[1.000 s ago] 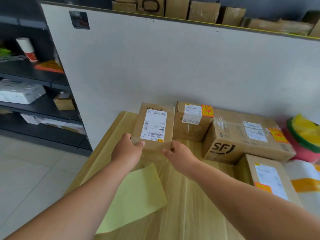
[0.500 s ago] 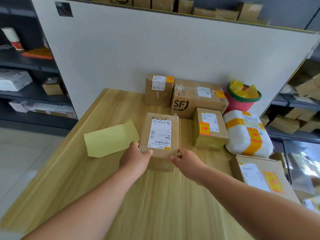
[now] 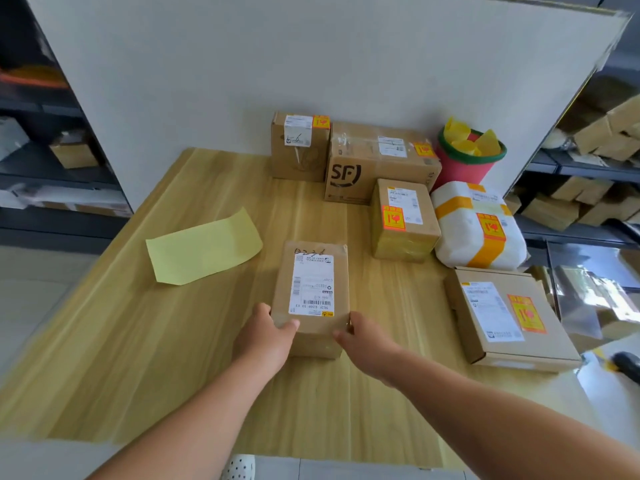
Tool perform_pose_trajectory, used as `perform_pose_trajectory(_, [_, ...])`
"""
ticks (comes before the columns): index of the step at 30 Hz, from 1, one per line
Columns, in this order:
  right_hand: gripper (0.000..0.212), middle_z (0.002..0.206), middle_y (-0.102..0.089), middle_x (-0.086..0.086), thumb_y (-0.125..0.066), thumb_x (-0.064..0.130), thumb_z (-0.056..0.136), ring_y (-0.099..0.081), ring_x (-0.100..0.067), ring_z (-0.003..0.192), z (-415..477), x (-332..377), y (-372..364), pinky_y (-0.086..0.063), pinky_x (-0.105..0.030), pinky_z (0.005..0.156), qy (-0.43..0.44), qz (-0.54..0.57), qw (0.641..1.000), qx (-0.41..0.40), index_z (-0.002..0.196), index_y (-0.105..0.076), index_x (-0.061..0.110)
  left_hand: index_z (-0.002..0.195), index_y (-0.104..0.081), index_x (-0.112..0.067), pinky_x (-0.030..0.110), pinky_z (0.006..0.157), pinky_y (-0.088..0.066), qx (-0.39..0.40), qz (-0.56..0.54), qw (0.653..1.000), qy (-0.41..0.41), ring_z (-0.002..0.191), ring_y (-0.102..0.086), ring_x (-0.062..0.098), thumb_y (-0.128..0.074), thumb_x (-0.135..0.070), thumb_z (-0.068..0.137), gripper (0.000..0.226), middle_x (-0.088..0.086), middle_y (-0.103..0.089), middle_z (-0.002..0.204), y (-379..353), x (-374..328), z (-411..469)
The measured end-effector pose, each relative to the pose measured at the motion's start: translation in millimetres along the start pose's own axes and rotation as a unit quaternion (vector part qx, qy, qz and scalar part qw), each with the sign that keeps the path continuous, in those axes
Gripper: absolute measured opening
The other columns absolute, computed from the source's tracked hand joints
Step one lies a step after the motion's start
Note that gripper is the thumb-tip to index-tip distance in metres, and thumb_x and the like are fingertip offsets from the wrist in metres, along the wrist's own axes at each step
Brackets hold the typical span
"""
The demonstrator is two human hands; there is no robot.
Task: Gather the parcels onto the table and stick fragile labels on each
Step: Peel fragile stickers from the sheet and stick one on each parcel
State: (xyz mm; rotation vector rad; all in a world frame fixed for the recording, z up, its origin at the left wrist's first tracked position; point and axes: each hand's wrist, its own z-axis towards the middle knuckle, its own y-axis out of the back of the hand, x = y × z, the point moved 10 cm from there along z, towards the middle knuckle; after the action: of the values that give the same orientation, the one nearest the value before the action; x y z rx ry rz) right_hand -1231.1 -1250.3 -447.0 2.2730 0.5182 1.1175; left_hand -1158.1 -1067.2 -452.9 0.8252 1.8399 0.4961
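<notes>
A small brown parcel (image 3: 311, 268) with a white shipping label and no orange sticker rests on the wooden table (image 3: 138, 341). My left hand (image 3: 266, 336) grips its near left corner and my right hand (image 3: 363, 344) grips its near right corner. Several other parcels bear orange fragile labels: a small box (image 3: 299, 157) and an SF box (image 3: 377, 168) at the back, a small box (image 3: 403, 223), a white bag parcel (image 3: 481, 233) and a flat box (image 3: 505, 317) at the right. A yellow backing sheet (image 3: 204, 251) lies to the left.
A red bucket with a green rim (image 3: 467, 161) holds yellow paper scraps at the back right. A white partition board (image 3: 277, 64) stands behind the table. Shelves with boxes flank both sides. A dark object (image 3: 627, 365) lies off the table's right edge.
Both hands have drawn the unlabelled parcel from beside the back boxes toward me, down onto the middle of the table. The view has pulled back and tilted downward.
</notes>
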Motion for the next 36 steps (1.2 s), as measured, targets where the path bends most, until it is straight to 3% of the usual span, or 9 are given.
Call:
perform_pose_trajectory(3, [0.020, 0.104, -0.060, -0.005, -0.045, 0.031, 0.100, -0.055, -0.024, 0.087, 10, 5, 13, -0.041, -0.028, 0.065, 0.014, -0.086, 0.996, -0.026, 0.110, -0.050, 0.014, 0.101, -0.050, -0.016, 0.028, 0.054, -0.039, -0.015, 0.036, 0.999, -0.010, 0.074, -0.059, 0.020, -0.053, -0.047, 0.089, 0.033, -0.003, -0.063, 0.088, 3, -1, 3])
perform_pose_trajectory(7, [0.043, 0.132, -0.052, -0.011, -0.041, 0.034, 0.101, -0.055, -0.031, 0.114, 13, 12, 76, -0.039, -0.032, 0.077, -0.019, -0.126, 0.974, -0.185, 0.137, -0.038, 0.012, 0.075, -0.049, -0.019, 0.030, 0.061, -0.043, -0.033, 0.089, 0.995, -0.036, 0.072, -0.060, 0.023, -0.039, -0.050, 0.095, 0.039, -0.001, -0.064, 0.077, 19, -19, 6])
perform_pose_trajectory(11, [0.048, 0.135, -0.047, -0.009, -0.044, 0.040, 0.099, -0.054, -0.029, 0.116, 12, 27, 74, -0.040, -0.033, 0.080, 0.002, -0.129, 0.978, -0.166, 0.138, -0.037, 0.012, 0.098, -0.050, -0.017, 0.034, 0.072, -0.042, -0.127, 0.086, 0.983, -0.103, 0.090, -0.054, 0.024, -0.052, -0.041, 0.092, 0.025, 0.002, -0.059, 0.102, 55, -59, 20])
perform_pose_trajectory(13, [0.058, 0.134, -0.048, -0.008, -0.048, 0.049, 0.095, -0.054, -0.028, 0.116, 9, 31, 60, -0.041, -0.033, 0.082, 0.012, -0.139, 0.979, -0.147, 0.138, -0.035, 0.012, 0.125, -0.048, -0.016, 0.040, 0.090, -0.043, -0.146, 0.115, 0.972, -0.147, 0.113, -0.046, 0.030, -0.058, -0.037, 0.090, 0.043, 0.009, -0.050, 0.123, 62, -76, 31])
perform_pose_trajectory(18, [0.120, 0.158, -0.017, -0.006, -0.065, 0.066, 0.075, -0.043, -0.023, 0.133, 11, 31, 21, -0.042, -0.033, 0.094, -0.021, -0.099, 0.992, -0.069, 0.153, 0.006, 0.009, 0.151, -0.017, -0.021, 0.044, 0.113, -0.023, -0.056, 0.252, 0.951, -0.168, 0.146, -0.008, 0.031, -0.053, -0.045, 0.092, 0.073, 0.010, -0.011, 0.159, 44, -88, 69])
perform_pose_trajectory(22, [0.138, 0.162, 0.009, -0.002, -0.074, 0.068, 0.063, -0.033, -0.023, 0.141, 20, 36, 6, -0.036, -0.034, 0.107, -0.016, -0.131, 0.990, -0.048, 0.151, 0.016, 0.010, 0.150, -0.019, -0.020, 0.043, 0.110, -0.029, 0.008, 0.296, 0.944, -0.146, 0.139, -0.026, 0.027, -0.051, -0.051, 0.090, 0.075, 0.003, -0.028, 0.154, 30, -78, 93])
perform_pose_trajectory(26, [0.130, 0.162, 0.003, -0.003, -0.075, 0.059, 0.069, -0.034, -0.024, 0.139, 37, 36, 15, -0.038, -0.036, 0.106, -0.003, -0.151, 0.987, -0.058, 0.152, 0.013, 0.011, 0.144, -0.031, -0.019, 0.039, 0.104, -0.034, -0.030, 0.305, 0.937, -0.166, 0.128, -0.039, 0.027, -0.054, -0.051, 0.088, 0.068, 0.005, -0.040, 0.142, 39, -84, 93])
perform_pose_trajectory(32, [0.076, 0.153, -0.032, -0.012, -0.046, 0.028, 0.099, -0.052, -0.027, 0.124, 67, 39, 68, -0.046, -0.034, 0.090, -0.042, -0.175, 0.971, -0.159, 0.153, 0.004, 0.008, 0.120, -0.054, -0.020, 0.035, 0.083, -0.045, -0.037, 0.274, 0.946, -0.170, 0.107, -0.048, 0.025, -0.050, -0.046, 0.092, 0.038, 0.003, -0.048, 0.118, 49, -94, 97])
perform_pose_trajectory(36, [0.060, 0.125, -0.059, -0.003, -0.059, 0.039, 0.092, -0.061, -0.024, 0.106, 82, 40, 65, -0.046, -0.030, 0.075, -0.042, -0.108, 0.982, -0.149, 0.138, -0.034, 0.010, 0.122, -0.051, -0.017, 0.037, 0.087, -0.043, -0.086, 0.255, 0.942, -0.201, 0.111, -0.047, 0.027, -0.053, -0.041, 0.092, 0.038, 0.006, -0.050, 0.121, 61, -116, 109])
